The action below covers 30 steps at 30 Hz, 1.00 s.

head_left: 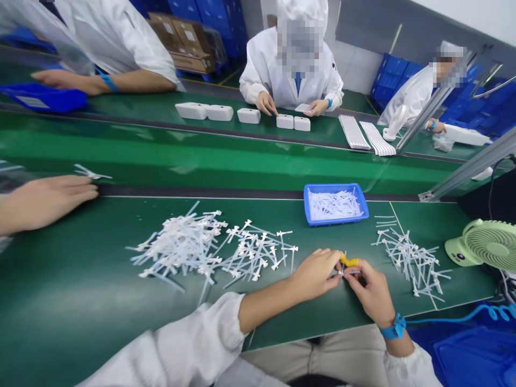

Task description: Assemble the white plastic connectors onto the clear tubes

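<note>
My left hand [316, 275] and my right hand [371, 290] meet above the green bench near its front edge. Both pinch a small white connector with a thin clear tube [341, 273] between the fingertips. Yellow finger covers [349, 260] sit on fingers where the hands come together. A blue wrist strap [395, 327] circles my right wrist. Left of my hands lie a large pile of tubes with white connectors [183, 244] and a looser pile of the same pieces [258, 250]. Another such pile [411, 260] is to the right.
A blue tray [336, 219] of short white tubes stands behind my hands. At the right edge is a green fan [489, 244]. A co-worker's hand [52, 201] rests at the left. Across the green conveyor [201, 161], co-workers handle white housings [220, 113].
</note>
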Each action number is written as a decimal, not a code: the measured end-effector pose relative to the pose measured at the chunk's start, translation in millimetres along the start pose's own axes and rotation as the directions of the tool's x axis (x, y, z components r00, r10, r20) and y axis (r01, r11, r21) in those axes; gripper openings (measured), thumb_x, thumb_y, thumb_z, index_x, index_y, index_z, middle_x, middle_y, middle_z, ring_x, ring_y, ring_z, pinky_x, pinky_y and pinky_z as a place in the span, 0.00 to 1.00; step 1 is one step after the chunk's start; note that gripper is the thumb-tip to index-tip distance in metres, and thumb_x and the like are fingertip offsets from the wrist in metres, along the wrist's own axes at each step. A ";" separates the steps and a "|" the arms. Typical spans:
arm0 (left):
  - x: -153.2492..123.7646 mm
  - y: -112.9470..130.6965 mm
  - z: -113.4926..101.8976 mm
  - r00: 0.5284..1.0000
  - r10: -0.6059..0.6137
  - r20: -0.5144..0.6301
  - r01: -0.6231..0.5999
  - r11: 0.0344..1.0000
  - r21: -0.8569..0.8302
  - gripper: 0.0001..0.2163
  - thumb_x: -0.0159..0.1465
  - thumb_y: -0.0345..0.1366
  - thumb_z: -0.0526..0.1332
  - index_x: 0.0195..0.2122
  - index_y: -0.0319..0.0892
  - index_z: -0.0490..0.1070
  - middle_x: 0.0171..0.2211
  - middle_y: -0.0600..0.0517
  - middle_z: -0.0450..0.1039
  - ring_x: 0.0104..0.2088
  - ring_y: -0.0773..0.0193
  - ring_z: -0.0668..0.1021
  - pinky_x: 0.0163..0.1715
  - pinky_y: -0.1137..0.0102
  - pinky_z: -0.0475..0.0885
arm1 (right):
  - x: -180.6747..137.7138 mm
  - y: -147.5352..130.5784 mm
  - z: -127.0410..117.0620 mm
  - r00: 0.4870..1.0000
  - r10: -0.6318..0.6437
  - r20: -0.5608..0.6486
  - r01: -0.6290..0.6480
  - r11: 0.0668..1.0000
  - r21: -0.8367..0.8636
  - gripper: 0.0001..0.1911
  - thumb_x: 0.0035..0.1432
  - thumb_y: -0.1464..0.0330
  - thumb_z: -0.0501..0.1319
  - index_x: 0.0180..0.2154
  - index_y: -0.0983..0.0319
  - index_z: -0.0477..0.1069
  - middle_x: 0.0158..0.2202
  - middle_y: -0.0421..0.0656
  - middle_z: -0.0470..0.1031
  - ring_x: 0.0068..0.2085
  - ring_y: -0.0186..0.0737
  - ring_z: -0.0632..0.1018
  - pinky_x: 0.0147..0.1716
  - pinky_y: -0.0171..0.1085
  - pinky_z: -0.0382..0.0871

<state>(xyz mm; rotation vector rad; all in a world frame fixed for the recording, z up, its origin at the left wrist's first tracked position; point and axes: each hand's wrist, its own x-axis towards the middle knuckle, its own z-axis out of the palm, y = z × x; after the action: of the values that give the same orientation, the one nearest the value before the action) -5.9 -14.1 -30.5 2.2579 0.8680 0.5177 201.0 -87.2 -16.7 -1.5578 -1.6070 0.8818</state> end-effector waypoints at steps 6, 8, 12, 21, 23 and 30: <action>1.0 1.3 -0.6 0.999 -0.028 0.017 0.029 0.999 -0.014 0.10 0.67 0.31 0.67 0.44 0.46 0.65 0.44 0.51 0.81 0.47 0.51 0.82 0.48 0.61 0.70 | -1.5 1.5 2.3 1.000 -0.010 -0.020 0.010 0.999 -0.034 0.06 0.69 0.61 0.67 0.42 0.54 0.81 0.38 0.42 0.86 0.37 0.48 0.84 0.39 0.41 0.74; 1.6 1.1 -0.4 0.999 -0.031 0.015 0.031 0.999 -0.022 0.10 0.67 0.32 0.66 0.45 0.46 0.65 0.44 0.52 0.82 0.47 0.52 0.82 0.48 0.61 0.70 | -1.9 1.9 2.6 1.000 -0.018 -0.021 0.018 0.999 -0.033 0.06 0.69 0.61 0.67 0.42 0.54 0.81 0.38 0.42 0.86 0.37 0.48 0.84 0.39 0.41 0.74; 2.0 -0.2 0.4 0.999 -0.030 0.016 0.031 0.999 -0.030 0.10 0.67 0.32 0.66 0.45 0.46 0.65 0.44 0.52 0.82 0.47 0.52 0.82 0.48 0.61 0.70 | -2.3 2.6 3.0 0.999 -0.046 -0.017 0.045 0.997 -0.056 0.06 0.70 0.60 0.67 0.41 0.54 0.82 0.38 0.43 0.86 0.39 0.49 0.85 0.40 0.40 0.75; 3.9 -2.5 4.0 1.000 -0.026 0.010 0.026 0.999 -0.020 0.11 0.67 0.32 0.69 0.43 0.46 0.65 0.43 0.52 0.81 0.46 0.51 0.83 0.47 0.62 0.70 | 3.0 -2.6 -2.7 0.988 -0.112 0.104 0.129 0.977 -0.172 0.06 0.72 0.66 0.63 0.40 0.53 0.79 0.37 0.41 0.85 0.39 0.47 0.84 0.41 0.39 0.71; 4.3 -3.3 3.1 0.999 -0.022 0.026 0.023 0.999 -0.031 0.11 0.67 0.32 0.69 0.44 0.46 0.65 0.44 0.52 0.82 0.46 0.52 0.83 0.47 0.62 0.70 | 6.4 -4.3 -5.0 0.979 -0.149 0.141 0.177 0.961 -0.212 0.07 0.72 0.66 0.62 0.39 0.53 0.78 0.36 0.42 0.84 0.39 0.48 0.83 0.40 0.39 0.70; 2.9 -5.6 0.5 1.000 0.018 0.007 -0.018 0.998 -0.064 0.12 0.71 0.35 0.69 0.49 0.46 0.67 0.45 0.51 0.82 0.47 0.53 0.83 0.47 0.63 0.72 | 19.4 -8.3 -15.1 0.947 -0.212 0.240 0.275 0.923 -0.270 0.09 0.74 0.64 0.62 0.38 0.54 0.78 0.35 0.43 0.81 0.36 0.47 0.80 0.37 0.40 0.70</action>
<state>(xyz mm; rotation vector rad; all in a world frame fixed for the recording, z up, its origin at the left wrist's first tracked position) -6.0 -9.2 -34.4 2.2100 0.8169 0.5369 209.6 -68.2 -1.3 -1.4537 -2.1164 0.7036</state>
